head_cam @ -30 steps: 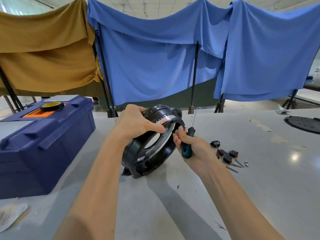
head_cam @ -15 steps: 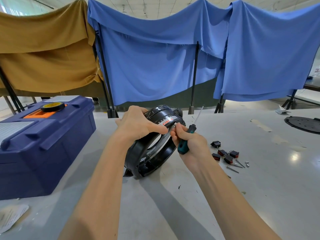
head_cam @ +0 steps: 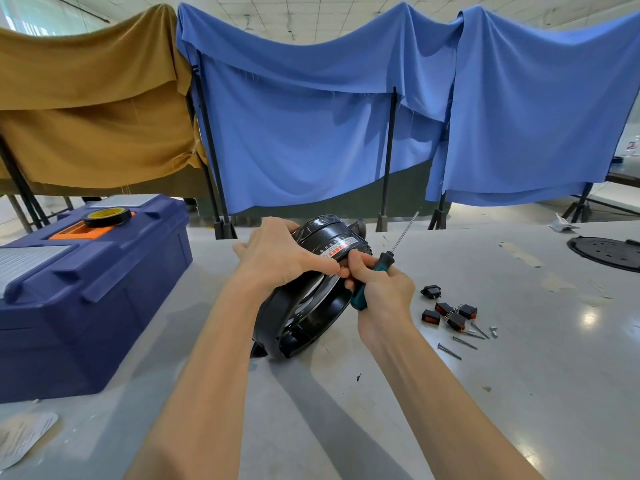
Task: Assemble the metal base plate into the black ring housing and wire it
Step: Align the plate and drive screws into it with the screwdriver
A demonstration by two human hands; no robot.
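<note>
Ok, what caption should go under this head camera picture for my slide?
The left hand holds the tilted black ring housing while the right hand grips a screwdriver.

Workshop or assembly hall: grey worktable (head_cam: 485, 393), blue toolbox (head_cam: 86, 299) with tape roll (head_cam: 108, 216) on top, loose switches (head_cam: 450, 311) and screws (head_cam: 464, 342) on the table, cloth screens (head_cam: 311, 116) on black stands behind, grid ceiling overhead.

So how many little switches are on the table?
5. One black switch lies farthest back; four reddish switches cluster just nearer, by the nails. The right hand could hide more.
</note>
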